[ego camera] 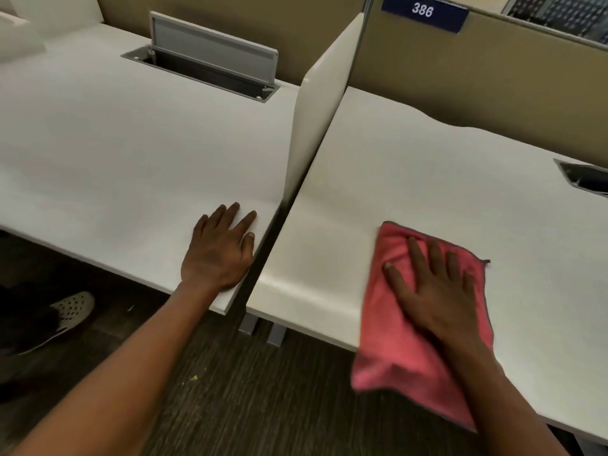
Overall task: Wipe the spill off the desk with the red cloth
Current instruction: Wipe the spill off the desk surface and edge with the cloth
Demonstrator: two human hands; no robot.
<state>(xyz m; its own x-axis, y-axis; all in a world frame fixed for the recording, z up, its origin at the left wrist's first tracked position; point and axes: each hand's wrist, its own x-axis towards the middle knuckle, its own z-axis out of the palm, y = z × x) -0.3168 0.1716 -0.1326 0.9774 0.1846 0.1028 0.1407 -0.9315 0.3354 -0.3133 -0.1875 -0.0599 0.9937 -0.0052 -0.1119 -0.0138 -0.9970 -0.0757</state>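
resting on the dark wood-grain floor (230, 390) at the far left is a perforated pale clog (70, 311), partly hidden under the edge of the left desk (98, 143). that white desk is carrying an open cable hatch (200, 74) near its back, with the grey lid (214, 46) standing tilted up behind the slot. the left hand (218, 251) is lying flat, palm down, at the near right corner of this desk, fingers spread and holding nothing, the thumb sitting right at the desk's edge beside the dark gap. a white divider panel (319, 120) is standing upright between the two desks, running back toward the tan partition wall (493, 77), where a blue plate reading 386 (424, 11) is showing at the top. the right desk (427, 159) is looking plain white and i cannot tell where any spill is lying on it. the red cloth (391, 340) is lying near the front edge of this desk, its lower part hanging off over the floor, its top corner pointing away. the right hand (434, 291) is pressing down flat on the cloth, open with fingers splayed, not gripping it. the cloth's lower edge is looking blurred. at the far right a second cable opening (585, 177) is sitting in the desk surface.
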